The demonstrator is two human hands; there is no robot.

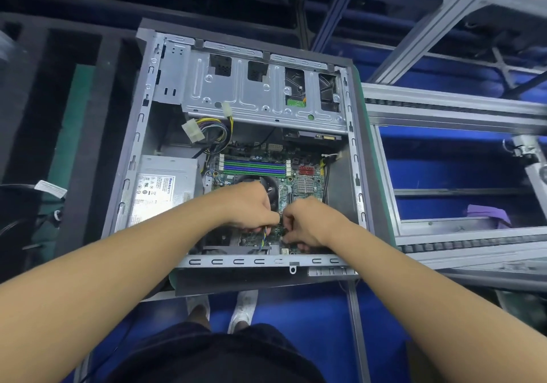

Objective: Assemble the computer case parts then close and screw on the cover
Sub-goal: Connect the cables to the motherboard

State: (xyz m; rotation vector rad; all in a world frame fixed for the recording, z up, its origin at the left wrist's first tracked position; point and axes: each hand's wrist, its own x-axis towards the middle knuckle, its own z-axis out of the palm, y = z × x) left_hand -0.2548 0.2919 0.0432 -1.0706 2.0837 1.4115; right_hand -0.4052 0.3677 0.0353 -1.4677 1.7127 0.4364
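Observation:
An open grey computer case (130, 157) lies on its side with no cover on it. Inside are a green motherboard (305, 175), a silver power supply (161, 190) at the left and a metal drive cage (251, 92) at the far end. My left hand (251, 208) is over the black CPU fan (270, 188) and pinches a thin multicoloured fan cable (264, 239). My right hand (307, 222) is curled close beside it, fingertips down on the board near the cable's end. What the right fingers hold is hidden.
A loose bundle of power cables with white plugs (194, 131) hangs beside the drive cage. An aluminium conveyor frame (444, 110) runs along the right. Dark foam trays (59, 86) lie to the left. A purple cloth (488, 214) sits on the right frame. My shoes (242, 308) stand on blue floor.

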